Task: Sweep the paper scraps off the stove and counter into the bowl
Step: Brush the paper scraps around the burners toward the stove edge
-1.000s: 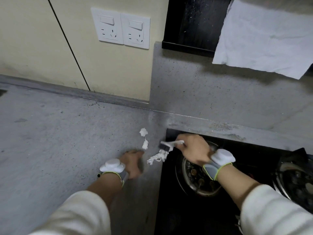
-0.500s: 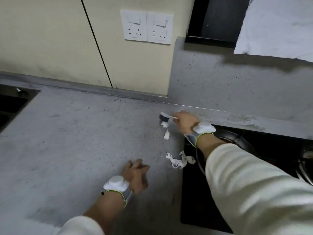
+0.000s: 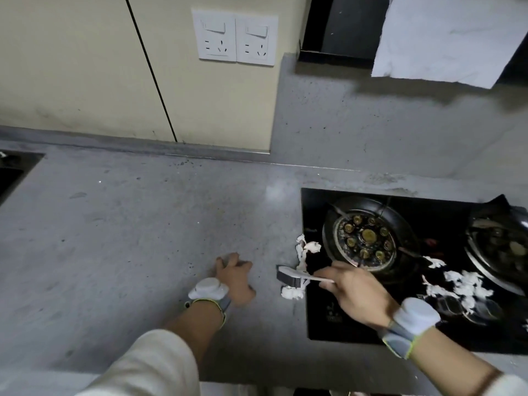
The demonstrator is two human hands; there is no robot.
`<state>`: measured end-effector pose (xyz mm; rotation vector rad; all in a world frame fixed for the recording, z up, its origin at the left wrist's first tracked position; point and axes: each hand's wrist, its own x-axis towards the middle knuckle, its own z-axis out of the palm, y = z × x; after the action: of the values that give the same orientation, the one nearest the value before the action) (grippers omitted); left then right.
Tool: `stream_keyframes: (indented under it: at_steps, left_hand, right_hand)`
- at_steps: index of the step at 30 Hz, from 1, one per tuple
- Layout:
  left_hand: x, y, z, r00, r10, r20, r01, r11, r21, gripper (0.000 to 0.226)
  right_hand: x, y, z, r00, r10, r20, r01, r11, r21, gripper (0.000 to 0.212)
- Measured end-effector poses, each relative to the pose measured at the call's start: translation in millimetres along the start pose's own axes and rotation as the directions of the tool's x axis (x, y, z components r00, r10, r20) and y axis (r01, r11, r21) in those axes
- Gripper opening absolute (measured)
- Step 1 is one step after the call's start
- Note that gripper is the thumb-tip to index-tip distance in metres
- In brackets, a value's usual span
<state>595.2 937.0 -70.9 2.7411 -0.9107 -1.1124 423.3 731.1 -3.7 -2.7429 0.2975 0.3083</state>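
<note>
The right hand (image 3: 354, 292) pinches the thin white handle of a small dark-bristled brush (image 3: 291, 277), thumb and fingers closed round the stem, so the bristle head reaches out to the left and sits low at the left edge of the black glass stove top (image 3: 323, 324). That angle makes sense: the head lies touching a string of crumpled white paper scraps (image 3: 303, 252) straddling the stove's edge, with one clump (image 3: 292, 293) just beneath the bristles on the speckled grey stone surface (image 3: 128, 238).

The left hand (image 3: 234, 274) rests on the surface a little to the left, fingers curled under and knuckles up. It seems to hold nothing, though I cannot see the palm; I would guess it braces the body, or waits as a stop for the scraps.

A larger scatter of white scraps (image 3: 463, 284) lies between the two round burners, well apart from the brush and not yet gathered. No bowl is in sight, so much of the job appears to remain.
</note>
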Motion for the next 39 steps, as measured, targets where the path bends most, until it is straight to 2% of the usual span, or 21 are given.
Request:
stream_keyframes:
  at_steps: [4, 7, 9, 11, 13, 14, 17, 20, 23, 26, 28, 31, 33, 37, 39]
  left_hand:
    - [-6.2, 3.8, 16.4, 0.996, 0.035, -0.08, -0.04, 0.997, -0.067, 0.064]
    - [-20.5, 16.2, 28.0, 0.993, 0.026, -0.112, -0.038, 0.994, -0.104, 0.06]
    - [-31.8, 25.8, 32.8, 0.994, 0.027, -0.108, -0.041, 0.992, -0.122, 0.057]
    - [-45.1, 35.0, 37.4, 0.98, 0.03, -0.199, -0.05, 0.994, -0.093, 0.054]
    - [-55.3, 37.3, 43.1, 0.957, -0.01, -0.291, -0.039, 0.986, -0.16, 0.05]
    - [-61.4, 38.8, 45.2, 0.962, -0.027, -0.273, -0.029, 0.98, -0.198, 0.046]
    - [-79.8, 41.3, 51.8, 0.993, -0.056, -0.102, 0.031, 0.972, -0.233, 0.048]
    - [-94.2, 54.8, 56.1, 0.983, -0.096, -0.157, 0.056, 0.969, -0.24, 0.044]
    - [-104.2, 72.9, 70.5, 0.979, -0.119, -0.168, 0.079, 0.972, -0.223, 0.054]
    - [-116.6, 103.3, 84.5, 0.972, -0.141, -0.189, 0.1, 0.973, -0.208, 0.043]
    - [-121.3, 120.2, 92.1, 0.957, -0.166, -0.239, 0.121, 0.974, -0.193, 0.037]
    - [-126.5, 129.8, 96.1, 0.944, -0.192, -0.27, 0.142, 0.971, -0.191, 0.034]
    - [-133.3, 136.3, 102.8, 0.944, -0.191, -0.27, 0.14, 0.971, -0.196, 0.033]
    - [-148.1, 143.6, 123.5, 0.948, -0.182, -0.262, 0.147, 0.978, -0.145, 0.046]
    - [-150.1, 145.2, 132.4, 0.963, -0.147, -0.226, 0.117, 0.983, -0.142, 0.048]
  right_hand:
    - [-7.0, 9.1, -11.3, 0.981, 0.098, -0.167, -0.084, 0.993, 0.089, 0.027]
    - [12.5, 12.0, -23.3, 0.961, 0.111, -0.254, -0.12, 0.993, -0.019, 0.025]
    - [32.4, 9.0, -24.1, 0.972, 0.109, -0.208, -0.14, 0.98, -0.139, 0.024]
    - [43.5, 3.2, -22.0, 0.986, 0.113, -0.124, -0.139, 0.964, -0.227, 0.027]
    - [43.6, 1.9, -18.7, 0.993, 0.076, -0.093, -0.098, 0.957, -0.273, 0.031]
    - [39.6, 2.0, -17.8, 0.995, 0.053, -0.082, -0.074, 0.956, -0.283, 0.032]
    - [17.5, 6.9, -11.2, 1.0, -0.027, -0.014, 0.022, 0.954, -0.298, 0.033]
    - [-16.1, 16.7, 1.5, 0.995, -0.102, -0.008, 0.095, 0.946, -0.31, 0.026]
    - [-46.1, 26.6, 13.9, 0.985, -0.164, -0.059, 0.144, 0.958, -0.249, 0.023]
    - [-65.4, 41.3, 18.4, 0.969, -0.212, -0.123, 0.185, 0.961, -0.205, 0.005]
    - [-74.3, 50.4, 15.6, 0.951, -0.219, -0.22, 0.195, 0.973, -0.125, 0.006]
    - [-86.5, 54.2, 8.6, 0.945, -0.068, -0.321, 0.115, 0.985, 0.131, 0.026]
    - [-100.1, 60.4, 8.0, 0.945, 0.007, -0.327, 0.061, 0.978, 0.199, 0.031]
    - [-133.9, 64.5, 8.0, 0.928, 0.108, -0.356, 0.035, 0.927, 0.373, 0.028]
    - [-150.0, 69.8, 13.9, 0.931, 0.138, -0.337, 0.004, 0.922, 0.388, 0.025]
